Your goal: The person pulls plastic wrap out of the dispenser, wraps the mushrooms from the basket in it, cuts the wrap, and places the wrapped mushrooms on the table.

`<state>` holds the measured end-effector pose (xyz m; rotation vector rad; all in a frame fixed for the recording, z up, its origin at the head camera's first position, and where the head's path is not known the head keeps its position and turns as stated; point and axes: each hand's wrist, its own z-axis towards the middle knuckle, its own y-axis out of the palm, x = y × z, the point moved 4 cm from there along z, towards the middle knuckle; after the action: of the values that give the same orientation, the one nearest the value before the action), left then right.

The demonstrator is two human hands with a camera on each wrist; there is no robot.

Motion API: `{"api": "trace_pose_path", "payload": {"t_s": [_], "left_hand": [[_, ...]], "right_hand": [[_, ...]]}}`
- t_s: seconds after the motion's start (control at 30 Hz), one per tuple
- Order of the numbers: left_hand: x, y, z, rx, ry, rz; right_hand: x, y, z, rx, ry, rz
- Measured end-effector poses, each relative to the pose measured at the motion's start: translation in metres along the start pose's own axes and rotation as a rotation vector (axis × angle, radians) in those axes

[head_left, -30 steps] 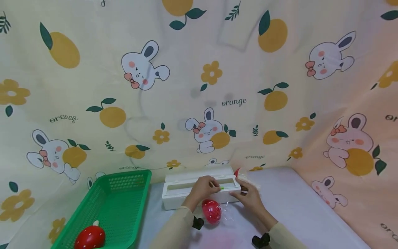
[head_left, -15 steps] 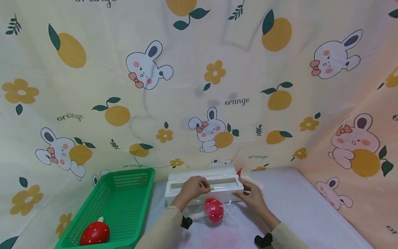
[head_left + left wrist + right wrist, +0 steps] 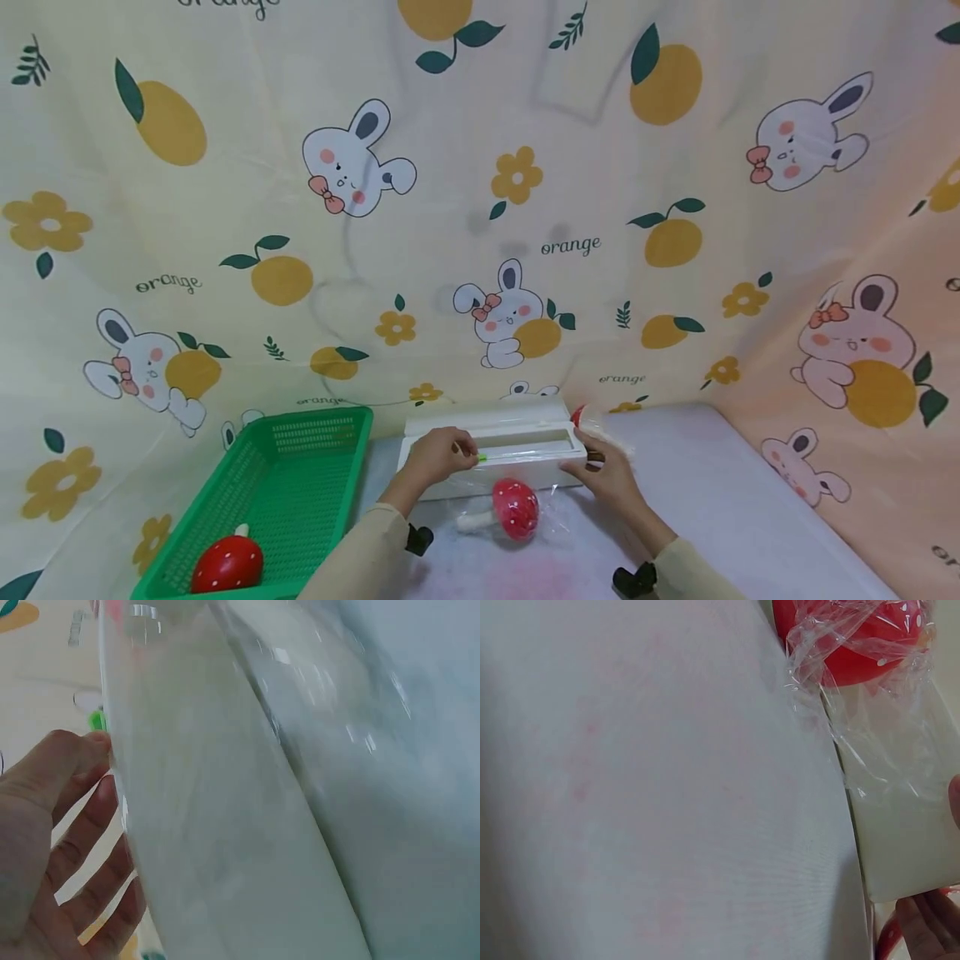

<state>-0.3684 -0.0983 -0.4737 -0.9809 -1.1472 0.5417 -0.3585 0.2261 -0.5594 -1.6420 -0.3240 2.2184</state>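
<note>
A long white cling film box (image 3: 551, 475) lies across the table with its lid up at the back. My left hand (image 3: 435, 460) pinches a small green slide cutter (image 3: 482, 457) on the box's front edge; the left wrist view shows its thumb by the green piece (image 3: 96, 720). Clear film hangs down the box front. At the box's right end, my right hand (image 3: 609, 468) grips it, thumb on the front and fingers round the end. Just before the box lies a red, white-spotted toy mushroom (image 3: 516, 508) in clear film, its white stem pointing left.
A green plastic basket (image 3: 352, 479) stands at the left with another red spotted mushroom (image 3: 228, 564) inside. Behind the box's right end sits a film-wrapped red and white thing (image 3: 592, 421), partly hidden. A patterned cloth (image 3: 442, 275) hangs behind the table.
My left hand has moved left along the box with the green cutter, from near its right part to left of the middle. My right hand has stayed on the box end.
</note>
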Motion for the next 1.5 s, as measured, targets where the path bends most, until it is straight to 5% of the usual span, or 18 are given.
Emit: {"api": "trace_pose_path", "payload": {"t_s": [0.23, 0.6, 1.1, 1.5], "left_hand": [[-0.026, -0.021, -0.015, 0.043, 0.079, 0.074], [-0.063, -0.051, -0.039, 0.017, -0.032, 0.246], [-0.074, -0.069, -0.054, 0.066, -0.047, 0.289], [-0.072, -0.06, -0.054, 0.08, -0.126, 0.284]], "right_hand": [[0.0, -0.008, 0.0, 0.005, -0.007, -0.025], [0.006, -0.004, -0.003, -0.009, 0.041, -0.049], [-0.002, 0.004, -0.006, -0.011, 0.065, -0.047], [-0.009, 0.0, -0.005, -0.044, 0.053, -0.071]]}}
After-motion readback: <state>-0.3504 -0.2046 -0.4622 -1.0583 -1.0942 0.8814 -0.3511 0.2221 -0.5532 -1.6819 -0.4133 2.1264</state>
